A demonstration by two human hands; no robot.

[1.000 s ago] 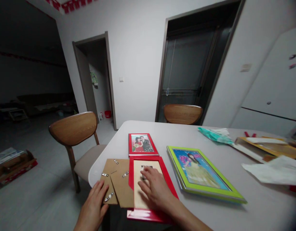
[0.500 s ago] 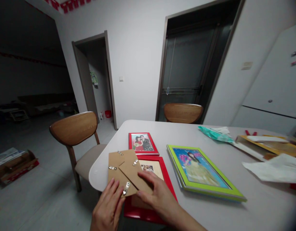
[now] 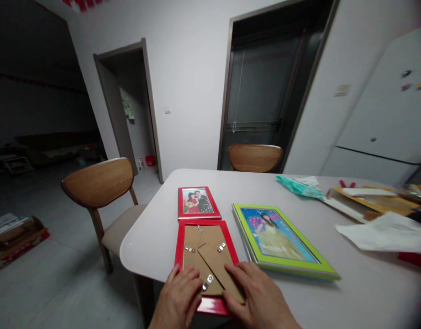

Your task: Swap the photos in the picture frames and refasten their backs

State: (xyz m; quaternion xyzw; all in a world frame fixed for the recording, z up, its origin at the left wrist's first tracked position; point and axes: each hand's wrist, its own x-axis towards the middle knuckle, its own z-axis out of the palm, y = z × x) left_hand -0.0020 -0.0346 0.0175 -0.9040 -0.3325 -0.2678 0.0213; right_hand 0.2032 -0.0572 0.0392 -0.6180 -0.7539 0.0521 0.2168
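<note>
A brown backing board with metal clips and a diagonal slit lies over the opening of a red picture frame, which rests near the table's front edge. My left hand grips the board's lower left corner, fingers closed over it and touching the frame's rim. On the lower right, my right hand holds the board's edge between thumb and fingers. Whether the board sits fully down inside the rim I cannot tell. Beyond it lies a smaller red-framed photo of a couple.
To the right lies a green-framed portrait. Further right are a teal packet, a yellow envelope and white paper on the table. Wooden chairs stand at the left and far side.
Both hands have moved right with the backing board, bringing it from a tilted position above the red frame's left side down over its opening. The view has shifted slightly.
</note>
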